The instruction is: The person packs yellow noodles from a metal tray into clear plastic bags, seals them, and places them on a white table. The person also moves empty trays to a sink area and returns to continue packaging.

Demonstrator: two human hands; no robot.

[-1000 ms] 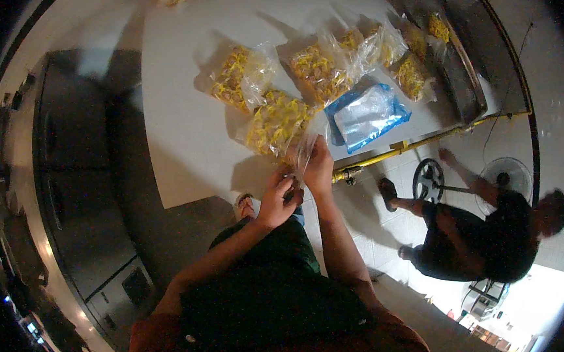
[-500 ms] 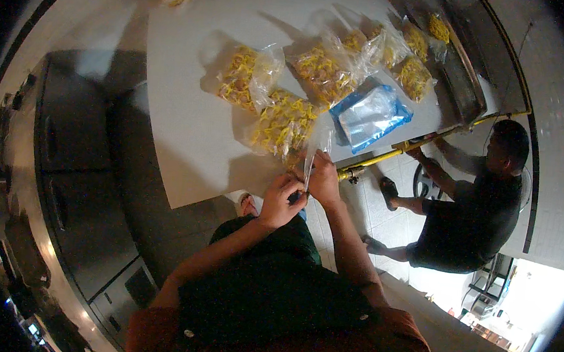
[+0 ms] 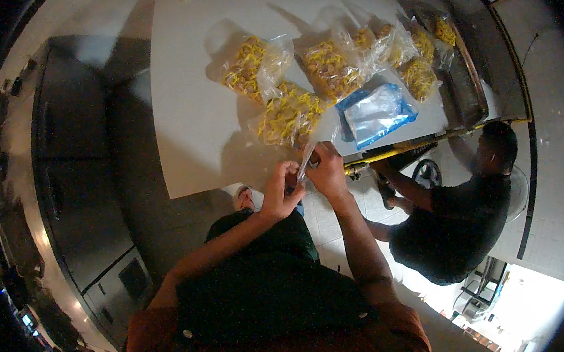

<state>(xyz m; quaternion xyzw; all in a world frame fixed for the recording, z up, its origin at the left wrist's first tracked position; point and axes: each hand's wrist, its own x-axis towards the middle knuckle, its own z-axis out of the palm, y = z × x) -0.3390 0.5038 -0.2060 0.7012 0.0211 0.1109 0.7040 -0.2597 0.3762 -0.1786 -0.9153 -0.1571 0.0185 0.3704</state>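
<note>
At eleven o'clock from the hands, one clear bag of yellow food point(image 3: 245, 65) lies on the white table point(image 3: 194, 124). The left hand point(image 3: 283, 192), fingers curled nearly closed, pinches the end of the nearer bag point(image 3: 291, 116), which lies near twelve o'clock. The right hand point(image 3: 328, 171), bent tight, grips its clear plastic too. Between one and two o'clock sits a blue packet point(image 3: 379, 114).

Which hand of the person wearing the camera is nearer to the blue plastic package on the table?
The right hand. It is on the near side of the blue plastic package, slightly to its left; the left hand is farther left and closer to the body.
</note>
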